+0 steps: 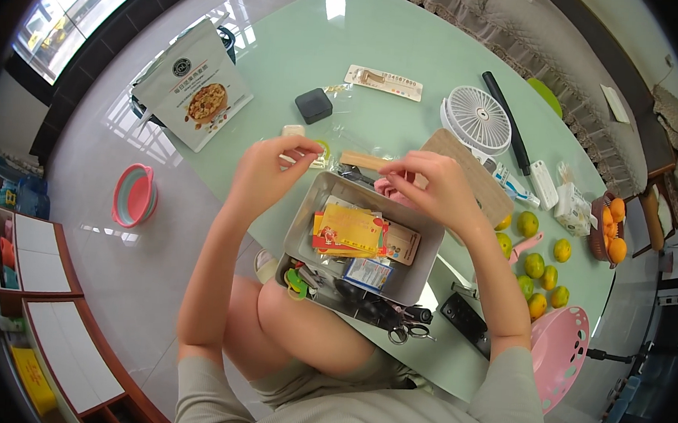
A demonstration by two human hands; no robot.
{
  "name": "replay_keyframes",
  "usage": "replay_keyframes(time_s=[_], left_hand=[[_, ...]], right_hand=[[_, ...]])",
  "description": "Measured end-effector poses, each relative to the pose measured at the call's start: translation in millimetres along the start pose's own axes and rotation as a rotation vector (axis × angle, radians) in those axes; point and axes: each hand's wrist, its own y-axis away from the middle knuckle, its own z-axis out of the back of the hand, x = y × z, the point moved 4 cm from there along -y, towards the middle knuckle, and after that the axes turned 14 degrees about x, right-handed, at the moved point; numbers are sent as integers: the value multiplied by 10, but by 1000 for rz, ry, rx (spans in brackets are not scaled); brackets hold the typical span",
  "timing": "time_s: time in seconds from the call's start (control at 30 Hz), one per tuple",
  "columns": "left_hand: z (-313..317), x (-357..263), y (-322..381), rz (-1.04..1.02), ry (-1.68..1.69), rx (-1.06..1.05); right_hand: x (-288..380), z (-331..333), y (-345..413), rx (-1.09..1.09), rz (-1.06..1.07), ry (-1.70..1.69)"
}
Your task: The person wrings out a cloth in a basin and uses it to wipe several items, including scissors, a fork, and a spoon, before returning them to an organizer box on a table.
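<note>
My left hand (268, 171) hovers over the table with thumb and forefinger close together, beside a yellow-green ring-shaped item (323, 151). Whether it pinches anything is unclear. My right hand (432, 185) is bent over a pink cloth (396, 192), its fingertips by a flat wooden strip (365, 160); its grip cannot be made out. Clear plastic (344, 135) lies between the hands. Below them stands a grey bin (301, 226) with yellow and red printed cards (352, 227) and a blue-edged box (368, 273). Its front compartment holds scissors (407, 333) and a green-handled item (296, 282).
On the glass-topped table (279, 48) are a cereal pouch (199, 95), a black box (314, 106), a white fan (478, 118), a wooden board (465, 173), green-orange citrus (534, 265) and a black remote control (464, 320). A pink basket (559, 351) sits at the right edge.
</note>
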Motion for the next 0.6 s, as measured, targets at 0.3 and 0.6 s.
replay_keyframes(time_s=[0.3, 0.6], left_hand=[[-297, 355, -524, -34, -301, 106], [-573, 619, -727, -83, -454, 108]], right_hand=[[-514, -206, -455, 80, -78, 199], [-761, -414, -621, 120, -87, 348]])
